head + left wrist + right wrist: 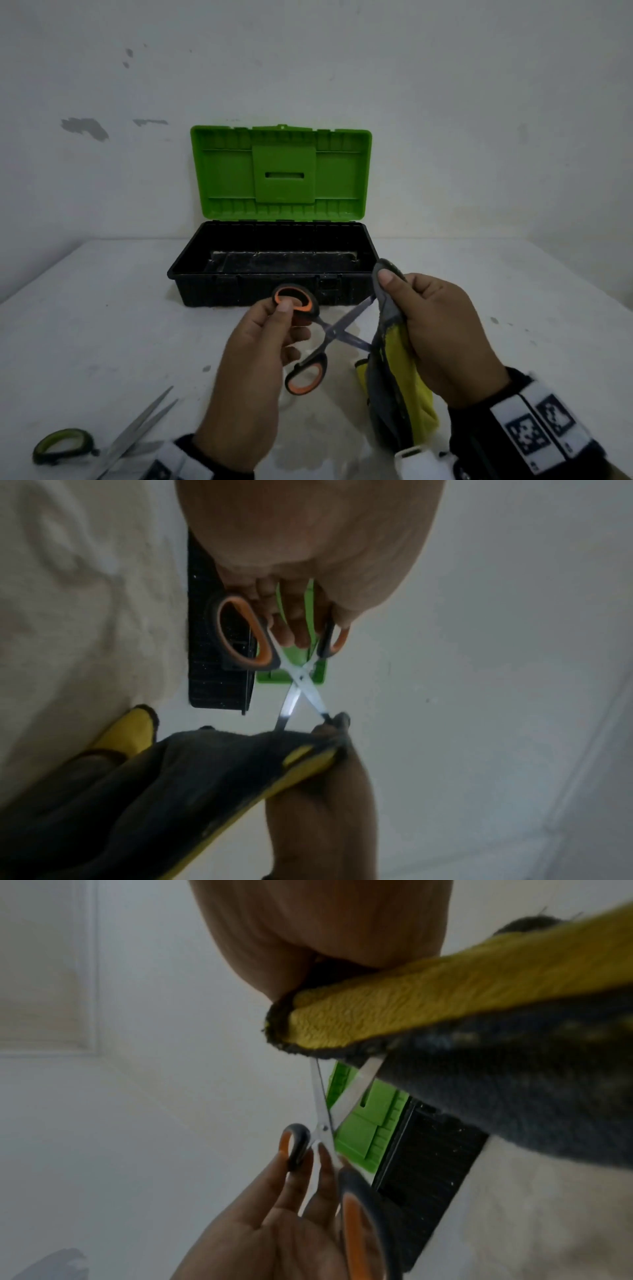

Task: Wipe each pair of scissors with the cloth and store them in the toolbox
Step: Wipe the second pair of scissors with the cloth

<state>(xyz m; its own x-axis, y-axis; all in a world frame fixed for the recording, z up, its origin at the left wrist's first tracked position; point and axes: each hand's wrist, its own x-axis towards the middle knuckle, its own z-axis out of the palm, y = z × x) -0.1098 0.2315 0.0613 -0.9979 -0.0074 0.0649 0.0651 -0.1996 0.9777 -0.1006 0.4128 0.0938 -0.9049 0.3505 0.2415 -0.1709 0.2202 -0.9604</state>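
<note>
My left hand (270, 329) holds a pair of orange-and-black scissors (318, 337) by the upper handle ring, thumb on top. The blades stand spread apart in an X (299, 688). My right hand (435, 329) grips a grey and yellow cloth (394, 370) and pinches its top fold around the tip of the upper blade (368, 1074). Both hands hover just in front of the toolbox (274, 274), a black tub with its green lid (281, 171) standing open against the wall. A second pair of scissors with green-black handles (102, 442) lies on the table at the bottom left.
The white table (102, 325) runs to a white wall behind the toolbox. The toolbox tub holds only a dusty bottom. A small white object (414, 460) sits by my right wrist at the lower edge.
</note>
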